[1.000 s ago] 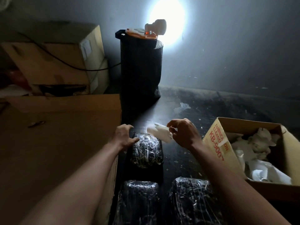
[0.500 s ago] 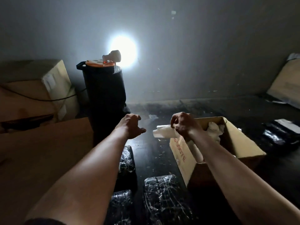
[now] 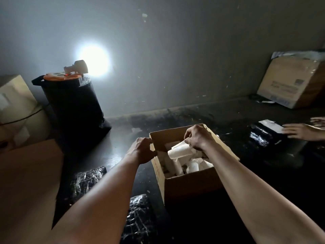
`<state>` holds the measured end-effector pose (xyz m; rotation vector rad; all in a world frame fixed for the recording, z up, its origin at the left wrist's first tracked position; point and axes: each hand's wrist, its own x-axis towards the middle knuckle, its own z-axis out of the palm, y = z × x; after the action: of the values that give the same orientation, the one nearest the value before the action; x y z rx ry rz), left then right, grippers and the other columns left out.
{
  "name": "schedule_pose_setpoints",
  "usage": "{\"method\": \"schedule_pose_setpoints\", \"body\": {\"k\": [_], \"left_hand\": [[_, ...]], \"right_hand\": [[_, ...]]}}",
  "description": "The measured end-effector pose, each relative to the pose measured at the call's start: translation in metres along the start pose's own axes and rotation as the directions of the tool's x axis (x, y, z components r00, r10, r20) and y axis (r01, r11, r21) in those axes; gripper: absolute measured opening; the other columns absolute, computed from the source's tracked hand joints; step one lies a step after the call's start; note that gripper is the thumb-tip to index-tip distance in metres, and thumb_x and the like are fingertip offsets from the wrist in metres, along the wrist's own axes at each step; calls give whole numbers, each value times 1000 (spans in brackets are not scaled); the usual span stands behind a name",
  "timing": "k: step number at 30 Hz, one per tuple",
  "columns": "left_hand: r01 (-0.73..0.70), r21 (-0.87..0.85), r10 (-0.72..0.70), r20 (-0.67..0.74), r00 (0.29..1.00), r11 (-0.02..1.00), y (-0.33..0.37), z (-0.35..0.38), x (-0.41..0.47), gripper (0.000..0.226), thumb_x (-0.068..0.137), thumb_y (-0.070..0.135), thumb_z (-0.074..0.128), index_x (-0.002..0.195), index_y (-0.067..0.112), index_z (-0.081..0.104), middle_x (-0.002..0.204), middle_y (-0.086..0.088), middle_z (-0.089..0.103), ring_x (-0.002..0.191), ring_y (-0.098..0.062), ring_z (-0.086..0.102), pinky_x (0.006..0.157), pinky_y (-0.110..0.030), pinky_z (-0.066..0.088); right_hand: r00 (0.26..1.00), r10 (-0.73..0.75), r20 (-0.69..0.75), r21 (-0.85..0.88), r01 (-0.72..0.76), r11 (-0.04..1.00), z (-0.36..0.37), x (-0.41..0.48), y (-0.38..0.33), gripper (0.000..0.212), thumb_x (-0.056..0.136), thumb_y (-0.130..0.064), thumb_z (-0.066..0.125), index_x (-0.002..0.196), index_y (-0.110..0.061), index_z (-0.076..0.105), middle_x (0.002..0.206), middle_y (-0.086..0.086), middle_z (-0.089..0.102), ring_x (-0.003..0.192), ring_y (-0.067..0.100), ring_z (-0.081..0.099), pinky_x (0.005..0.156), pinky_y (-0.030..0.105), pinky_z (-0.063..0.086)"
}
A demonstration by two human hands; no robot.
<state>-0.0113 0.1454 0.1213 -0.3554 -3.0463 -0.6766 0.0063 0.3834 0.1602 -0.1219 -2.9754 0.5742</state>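
Note:
An open cardboard box stands on the dark floor, filled with several crumpled white paper pieces. My left hand grips the box's near-left corner edge. Over the box's inside, my right hand holds a rolled white paper piece, fingers curled round it. Two black packages wrapped in shiny film lie near my left arm, one to the left and one below.
A black cylindrical bin with an orange-based lamp on top stands at the back left. Cardboard boxes sit at far left and back right. Another person's hands touch a black package at the right.
My view swung right. My left hand left the wrapped package and took the box's corner. My right hand carried the white paper over into the box.

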Motion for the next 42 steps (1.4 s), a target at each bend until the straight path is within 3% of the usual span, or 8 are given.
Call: {"method": "schedule_pose_setpoints", "body": {"k": [4,7,13,16,20,26,33,42], "left_hand": [[63,7,-63,44,997,998,11,40,-2,48,81,41,70,123,20,61,116,-10,64,102,-27,60,78,-34,53],[139,-25,-137,47,989,990,15,69,-8,50,85,35,65,130,18,51,123,-12,59,110,-31,56,83,-36,49],[280,-243,-274,59,960,929,14,109,-10,54,93,25,58,142,18,36,120,-15,63,111,-35,58,87,-36,44],[312,-331,-317,43,948,891,15,119,-11,54,94,27,54,143,29,32,108,-10,70,96,-32,64,81,-37,50],[350,-451,-374,37,926,821,11,124,-9,62,94,29,54,149,41,28,127,-3,65,93,-19,64,71,-31,53],[331,-445,-370,-2,929,832,13,126,-12,65,97,28,56,152,37,24,136,-5,59,115,-28,62,90,-30,50],[334,-527,-388,9,922,781,9,131,-9,64,97,26,57,152,35,25,138,-5,58,116,-25,61,90,-24,46],[327,-468,-358,23,933,821,8,128,-8,64,98,32,55,153,37,24,138,-4,58,114,-25,62,89,-28,50]], "right_hand": [[999,-7,50,-11,8,1000,5,4,29,7,84,-25,69,83,-29,75,101,-2,76,98,19,68,86,29,49],[996,-32,85,-13,33,999,13,9,45,17,84,-21,66,72,-32,69,101,-2,74,102,23,66,99,40,49],[990,-59,129,-8,60,998,28,20,67,21,80,-22,75,66,-34,65,120,-3,69,106,25,65,89,36,55],[979,-106,171,-22,112,993,32,22,71,11,78,-28,80,81,-32,70,121,0,67,108,23,64,96,41,52],[974,-132,182,-17,137,990,39,28,72,15,76,-32,80,70,-34,67,122,4,70,123,23,58,103,44,49],[971,-205,123,-47,212,976,49,33,72,6,84,-30,71,85,-27,76,114,2,68,128,22,50,109,39,38],[969,-171,176,-5,175,985,53,32,71,7,82,-23,66,84,-24,72,91,-2,73,89,18,67,75,30,50],[962,-202,181,13,203,979,51,30,72,9,89,-21,63,93,-20,71,96,-1,71,90,17,66,75,29,50]]}}
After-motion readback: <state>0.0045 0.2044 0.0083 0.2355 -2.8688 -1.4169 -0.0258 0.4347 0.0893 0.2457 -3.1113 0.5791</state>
